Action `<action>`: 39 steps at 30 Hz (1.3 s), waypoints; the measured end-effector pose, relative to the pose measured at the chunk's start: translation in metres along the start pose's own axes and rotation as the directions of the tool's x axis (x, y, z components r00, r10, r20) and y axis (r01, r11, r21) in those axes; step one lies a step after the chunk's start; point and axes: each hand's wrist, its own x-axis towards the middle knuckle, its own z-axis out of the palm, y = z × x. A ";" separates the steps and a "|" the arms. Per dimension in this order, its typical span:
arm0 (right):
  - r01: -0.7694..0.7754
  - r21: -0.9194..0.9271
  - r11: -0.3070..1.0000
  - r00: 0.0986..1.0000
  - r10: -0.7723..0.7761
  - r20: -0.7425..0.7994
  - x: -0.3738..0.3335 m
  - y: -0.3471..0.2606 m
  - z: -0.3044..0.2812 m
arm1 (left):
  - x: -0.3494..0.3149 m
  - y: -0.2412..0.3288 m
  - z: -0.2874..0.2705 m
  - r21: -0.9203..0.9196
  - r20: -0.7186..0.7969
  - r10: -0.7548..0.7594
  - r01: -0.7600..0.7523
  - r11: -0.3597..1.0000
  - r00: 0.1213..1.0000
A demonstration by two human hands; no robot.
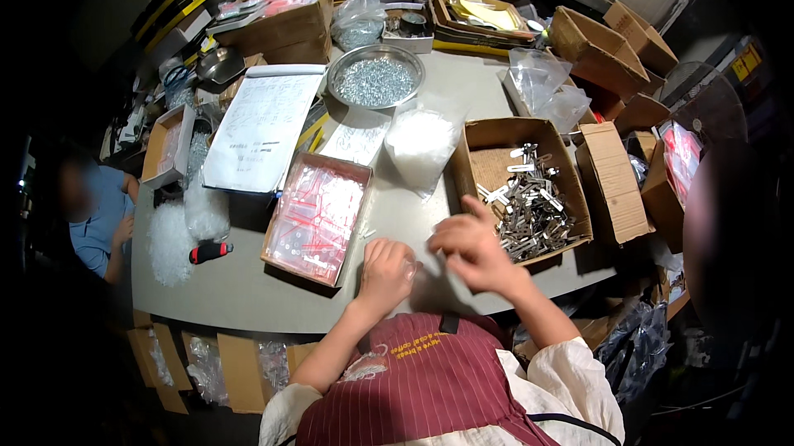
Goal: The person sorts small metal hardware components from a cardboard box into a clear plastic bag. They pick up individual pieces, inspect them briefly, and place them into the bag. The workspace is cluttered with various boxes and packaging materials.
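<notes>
My left hand is closed near the front edge of the table, its fingers curled over. Something small and clear seems to show at its inner side, too small to name. Just to the right, my right hand hovers with its fingers apart, and I see nothing in it. It is close to the near left corner of a cardboard box holding a pile of flat metal clips. Left of my left hand lies a shallow carton of small clear bags with red edges. A bag of white small parts stands between the two boxes.
Behind are a steel bowl of small metal parts and a clipboard with papers. A red and black tool lies left beside clear bags. Open cartons crowd the right. Another person is at the far left.
</notes>
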 end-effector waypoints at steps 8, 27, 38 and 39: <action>-0.456 -0.669 0.587 0.760 0.648 0.051 -0.012 0.189 -0.036 | -0.017 -0.004 0.014 -0.005 0.059 -0.155 0.155 0.988 0.986; -0.530 -0.419 0.737 0.820 0.572 -0.032 -0.022 0.189 -0.006 | -0.042 -0.014 0.019 -0.005 0.034 -0.228 0.229 0.974 0.973; -0.388 -0.513 0.765 0.920 0.355 -0.167 -0.009 0.194 -0.006 | -0.028 -0.002 0.011 0.025 0.014 -0.182 0.182 0.983 0.983; -0.363 -0.400 0.842 0.917 0.247 -0.312 -0.009 0.189 -0.016 | -0.022 0.001 0.008 0.013 0.003 -0.180 0.180 0.984 0.984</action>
